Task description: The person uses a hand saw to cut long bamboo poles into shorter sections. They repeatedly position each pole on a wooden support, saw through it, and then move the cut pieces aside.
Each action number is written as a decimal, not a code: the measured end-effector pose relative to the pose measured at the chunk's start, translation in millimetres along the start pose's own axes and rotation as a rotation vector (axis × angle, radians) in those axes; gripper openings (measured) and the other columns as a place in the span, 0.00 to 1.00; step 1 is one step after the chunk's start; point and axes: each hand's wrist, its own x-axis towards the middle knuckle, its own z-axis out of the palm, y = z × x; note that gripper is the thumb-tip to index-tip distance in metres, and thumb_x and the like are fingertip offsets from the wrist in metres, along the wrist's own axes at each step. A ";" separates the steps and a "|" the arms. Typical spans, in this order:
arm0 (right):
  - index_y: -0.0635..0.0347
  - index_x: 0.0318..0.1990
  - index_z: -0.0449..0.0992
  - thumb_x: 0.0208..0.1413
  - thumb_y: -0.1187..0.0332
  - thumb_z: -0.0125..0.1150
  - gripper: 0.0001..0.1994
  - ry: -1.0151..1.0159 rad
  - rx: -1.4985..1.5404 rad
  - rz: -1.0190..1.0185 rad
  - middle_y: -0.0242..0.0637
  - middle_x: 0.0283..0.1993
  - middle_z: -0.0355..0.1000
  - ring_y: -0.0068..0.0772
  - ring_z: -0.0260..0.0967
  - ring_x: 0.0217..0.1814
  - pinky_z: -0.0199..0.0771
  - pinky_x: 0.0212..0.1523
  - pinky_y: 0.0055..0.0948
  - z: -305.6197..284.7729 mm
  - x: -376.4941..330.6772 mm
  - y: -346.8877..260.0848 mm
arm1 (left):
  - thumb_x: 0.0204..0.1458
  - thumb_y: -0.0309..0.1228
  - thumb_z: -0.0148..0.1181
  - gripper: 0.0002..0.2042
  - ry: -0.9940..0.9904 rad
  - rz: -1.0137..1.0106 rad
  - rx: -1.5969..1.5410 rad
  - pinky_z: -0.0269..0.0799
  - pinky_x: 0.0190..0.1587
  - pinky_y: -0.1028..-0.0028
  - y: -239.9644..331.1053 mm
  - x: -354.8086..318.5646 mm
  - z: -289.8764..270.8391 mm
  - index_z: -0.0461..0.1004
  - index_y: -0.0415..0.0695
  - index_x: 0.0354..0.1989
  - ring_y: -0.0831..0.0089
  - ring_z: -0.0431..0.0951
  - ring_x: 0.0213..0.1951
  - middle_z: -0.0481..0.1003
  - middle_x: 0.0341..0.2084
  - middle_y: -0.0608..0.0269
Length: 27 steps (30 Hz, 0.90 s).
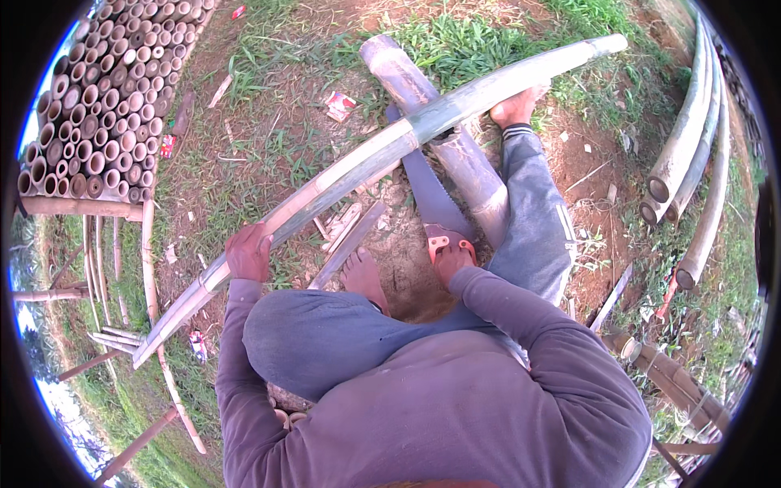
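A long, partly split bamboo pole (342, 175) slants from the lower left to the upper right, its pale cut face showing along the left stretch. My left hand (248, 252) is closed around that stretch. Under the pole lies a thick bamboo log (470, 172), crossing it. My right hand (452, 264) grips the orange handle of a hand saw (439, 195). The saw's blade points away from me and passes beneath the pole, which hides part of it; its tip shows beyond. My right foot (519, 106) is by the pole's far half, and my left foot (364, 276) rests on the dirt.
Stacked bamboo tubes (98, 114) fill the far left, with a bamboo rail frame (150, 268) below them. Several long bamboo poles (683, 138) lie at right. A long flat blade (612, 298) lies near my right elbow. A bamboo strip (350, 246) lies by my left foot.
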 end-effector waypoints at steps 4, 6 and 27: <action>0.62 0.62 0.77 0.69 0.67 0.51 0.18 0.035 0.019 0.001 0.48 0.64 0.76 0.46 0.72 0.70 0.67 0.70 0.52 -3.1 2.8 -6.8 | 0.53 0.35 0.73 0.20 -0.001 -0.009 -0.003 0.73 0.60 0.56 -7.7 -0.5 2.2 0.85 0.43 0.54 0.53 0.84 0.51 0.85 0.48 0.52; 0.63 0.63 0.75 0.68 0.65 0.53 0.20 -0.017 0.090 -0.037 0.48 0.64 0.77 0.46 0.73 0.69 0.67 0.71 0.53 -13.2 0.1 -2.9 | 0.53 0.35 0.73 0.19 -0.038 -0.041 0.022 0.74 0.59 0.56 -3.3 3.0 -0.3 0.85 0.43 0.53 0.52 0.84 0.50 0.85 0.48 0.51; 0.65 0.44 0.82 0.60 0.71 0.71 0.09 0.717 1.290 -0.004 0.32 0.37 0.81 0.22 0.76 0.37 0.75 0.41 0.26 -176.9 -296.2 136.4 | 0.54 0.37 0.73 0.18 -0.029 -0.098 0.069 0.78 0.58 0.56 -1.6 -0.7 4.0 0.86 0.46 0.53 0.52 0.85 0.51 0.85 0.50 0.53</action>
